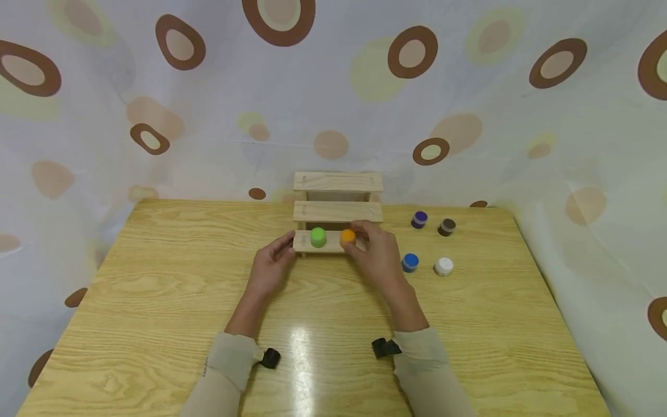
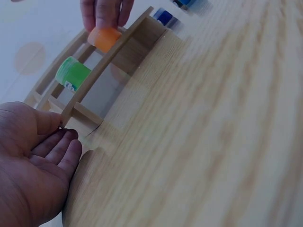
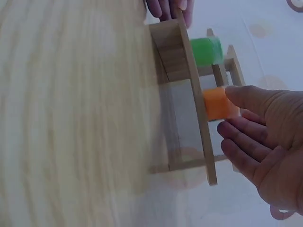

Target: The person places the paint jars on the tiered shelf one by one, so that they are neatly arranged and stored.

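Note:
A three-tier wooden stand [image 1: 337, 212] stands at the back of the table. On its lowest step are a green paint pot [image 1: 318, 237] and, to its right, an orange paint pot [image 1: 347, 237]. My right hand [image 1: 379, 255] pinches the orange pot between thumb and fingers, as the right wrist view also shows for the orange pot [image 3: 217, 103]. My left hand [image 1: 270, 267] grips the left end of the lowest step, thumb against its edge. The green pot [image 2: 73, 74] sits just beyond the left fingers, untouched by either hand.
To the right of the stand, several more paint pots stand on the wooden table [image 1: 172, 278]: purple [image 1: 419, 219], dark brown [image 1: 446, 227], blue [image 1: 410, 262] and white [image 1: 443, 266]. A patterned cloth [image 1: 333, 98] hangs behind the table and along its sides.

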Demonstrator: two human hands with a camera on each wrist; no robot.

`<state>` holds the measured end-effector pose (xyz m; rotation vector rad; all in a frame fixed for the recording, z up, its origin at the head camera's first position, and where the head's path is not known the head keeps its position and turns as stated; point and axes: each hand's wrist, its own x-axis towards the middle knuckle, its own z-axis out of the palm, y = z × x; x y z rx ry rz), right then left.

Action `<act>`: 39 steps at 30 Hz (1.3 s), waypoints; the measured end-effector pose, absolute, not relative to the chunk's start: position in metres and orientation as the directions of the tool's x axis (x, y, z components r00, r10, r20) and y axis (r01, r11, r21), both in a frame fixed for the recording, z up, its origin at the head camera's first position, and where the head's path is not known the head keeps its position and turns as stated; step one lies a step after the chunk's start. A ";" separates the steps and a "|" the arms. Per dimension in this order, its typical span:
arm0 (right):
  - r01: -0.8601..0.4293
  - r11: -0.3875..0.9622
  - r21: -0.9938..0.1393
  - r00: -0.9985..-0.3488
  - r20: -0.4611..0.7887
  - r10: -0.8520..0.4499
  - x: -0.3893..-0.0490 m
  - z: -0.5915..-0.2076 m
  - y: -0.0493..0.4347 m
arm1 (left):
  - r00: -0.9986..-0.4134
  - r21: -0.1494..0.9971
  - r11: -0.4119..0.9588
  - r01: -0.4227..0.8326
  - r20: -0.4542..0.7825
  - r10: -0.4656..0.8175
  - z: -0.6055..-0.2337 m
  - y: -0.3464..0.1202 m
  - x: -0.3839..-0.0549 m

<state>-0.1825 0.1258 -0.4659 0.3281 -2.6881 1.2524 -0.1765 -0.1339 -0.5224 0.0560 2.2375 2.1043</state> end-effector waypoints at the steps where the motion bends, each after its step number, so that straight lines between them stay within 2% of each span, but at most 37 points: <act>1: -0.252 0.619 -0.744 -0.967 0.218 -0.131 -0.182 -0.464 0.129 | -0.997 0.998 0.061 -0.021 -0.025 0.075 -0.522 -0.134 -0.177; 8: -0.168 0.547 -0.820 -0.984 0.102 -0.149 -0.185 -0.458 0.166 | -0.997 0.998 0.065 -0.012 -0.017 0.079 -0.521 -0.132 -0.177; 20: -0.135 0.468 -0.873 -0.991 0.109 -0.082 -0.182 -0.472 0.235 | -0.996 0.997 0.076 -0.029 -0.035 0.079 -0.519 -0.134 -0.176; 26: -0.117 0.512 -0.851 -0.992 0.079 -0.096 -0.181 -0.478 0.255 | -0.996 0.997 0.071 -0.027 -0.033 0.081 -0.521 -0.134 -0.177; 39: -0.070 0.544 -0.836 -0.974 -0.061 -0.218 -0.176 -0.480 0.280 | -0.996 0.997 0.055 -0.048 -0.051 0.071 -0.521 -0.133 -0.176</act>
